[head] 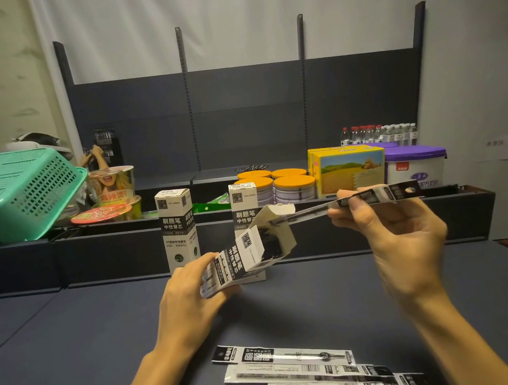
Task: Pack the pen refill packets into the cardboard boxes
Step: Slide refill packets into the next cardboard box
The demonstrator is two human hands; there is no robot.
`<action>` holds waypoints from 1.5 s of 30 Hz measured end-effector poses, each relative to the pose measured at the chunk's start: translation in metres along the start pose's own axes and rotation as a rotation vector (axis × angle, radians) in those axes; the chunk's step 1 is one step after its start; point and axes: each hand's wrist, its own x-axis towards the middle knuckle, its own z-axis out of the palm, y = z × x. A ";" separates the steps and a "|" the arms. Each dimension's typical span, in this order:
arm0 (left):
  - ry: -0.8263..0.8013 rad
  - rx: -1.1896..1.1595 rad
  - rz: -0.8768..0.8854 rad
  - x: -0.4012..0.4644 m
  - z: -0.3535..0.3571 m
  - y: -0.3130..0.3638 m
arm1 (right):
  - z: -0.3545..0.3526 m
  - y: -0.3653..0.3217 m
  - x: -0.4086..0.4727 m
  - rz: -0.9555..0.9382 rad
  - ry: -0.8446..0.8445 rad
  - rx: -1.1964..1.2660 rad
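Pen refill packet (369,199), black-and-white, long and flat: pinched near its header end by right hand (396,230), fingers curled round it, held above table (69,335) centre, leading tip just inside mouth of tilted box.
Cardboard box (242,258), open, top flap raised: gripped round lower body by left hand (191,292), mouth angled up and right toward packet.
Loose refill packets (322,370), several, overlapping: flat near table's near edge, between the forearms, not yet packed.
Upright boxes: closed box (177,228) and second box (243,205), standing toward table's far edge, the second partly hidden behind held box.
Beyond far edge, on shelving: green basket (12,195), noodle cups (111,194), orange-lidded tins (281,183), yellow carton (346,170), purple-lidded tub (415,165), water bottles (379,132).
Handling note, as judgement: keep packet in line with box's long axis, flap clear of entry, box steady; slide in smoothly without bending, release only once seated fully.
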 end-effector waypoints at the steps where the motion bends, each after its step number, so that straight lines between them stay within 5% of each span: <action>1: 0.002 -0.003 -0.001 0.000 0.000 0.000 | 0.000 0.001 0.000 -0.002 -0.005 0.000; 13: -0.008 -0.009 0.024 -0.001 0.000 0.001 | 0.005 0.020 -0.006 -0.103 -0.167 -0.054; 20: -0.022 -0.005 0.033 -0.001 0.001 0.001 | 0.007 0.040 -0.008 -0.246 -0.337 -0.319; 45: -0.038 -0.051 0.049 -0.001 0.001 0.001 | 0.014 0.040 -0.014 -0.468 -0.396 -0.459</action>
